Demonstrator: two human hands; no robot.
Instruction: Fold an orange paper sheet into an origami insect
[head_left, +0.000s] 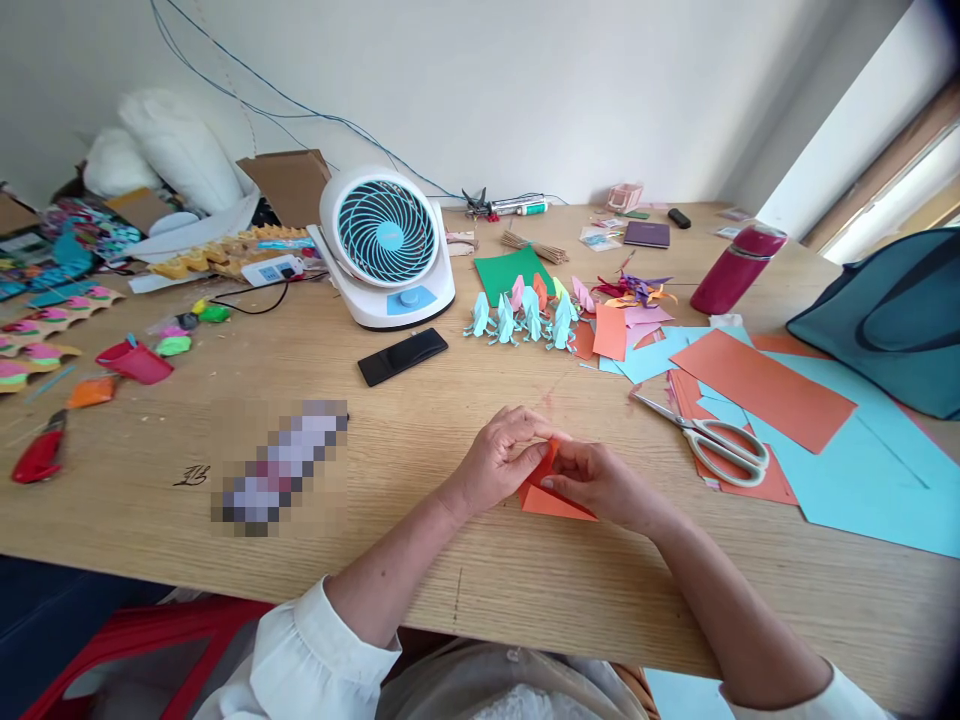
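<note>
Paper point(559, 503) partly hidden by left hand point(499, 460), right hand point(604, 483); shape unclear.

Folded orange paper point(556, 503) partly hidden

We see a small piece of plain orange paper point(555, 503) on the near side of the scene, slightly right of the middle. It is partly folded. Toward us, a smooth, bright flap spreads out low, its near edge straight and running almost left to right. On the far side of that flap the paper stands up more steeply and looks a deeper, shaded orange. We are holding it from left and right, so much of it is covered; we cannot tell its whole outline or count its folds.
</note>
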